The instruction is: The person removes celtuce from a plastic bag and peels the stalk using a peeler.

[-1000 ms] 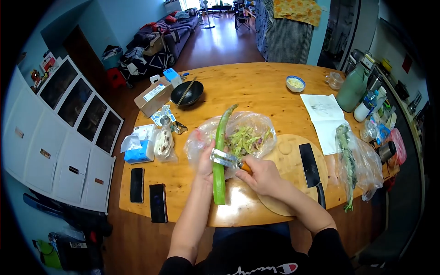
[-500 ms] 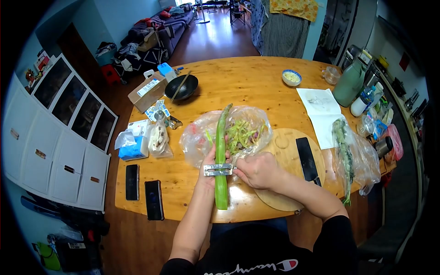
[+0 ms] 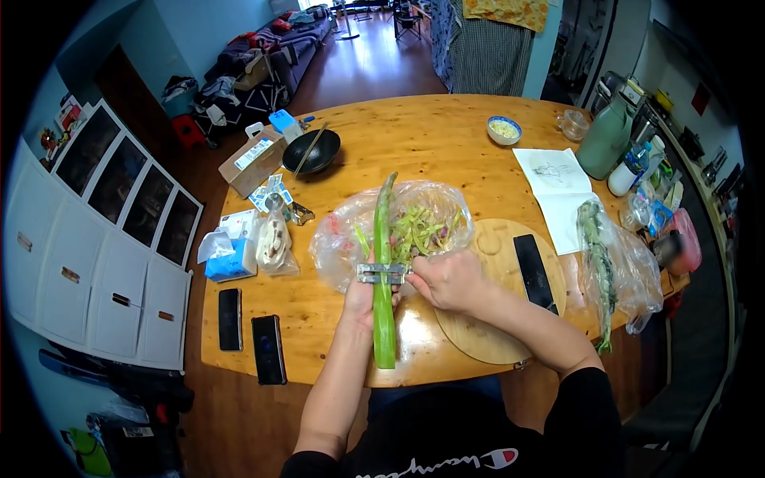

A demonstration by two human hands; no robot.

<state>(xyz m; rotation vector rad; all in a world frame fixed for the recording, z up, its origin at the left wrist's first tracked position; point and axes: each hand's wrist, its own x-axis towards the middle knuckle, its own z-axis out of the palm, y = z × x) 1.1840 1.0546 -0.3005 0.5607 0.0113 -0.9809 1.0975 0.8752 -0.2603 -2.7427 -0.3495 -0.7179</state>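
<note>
My left hand is wrapped round a long green stalk, which points away from me with its thin end at the far side. In my right hand is a peeler, its metal head lying across the middle of the stalk. The peeler's handle is mostly hidden by my fingers. Behind the stalk, a clear plastic bag lies spread on the table with green peelings on it.
A round cutting board with a black cleaver lies right. Beyond are an open notebook, bagged greens, a green bottle and a small bowl. Left are two phones, tissues and a black bowl.
The peeler first came towards me along the stalk, turning squarely across it, then moved a little away again. My left hand still holds the stalk. The whole view has shifted slightly.
</note>
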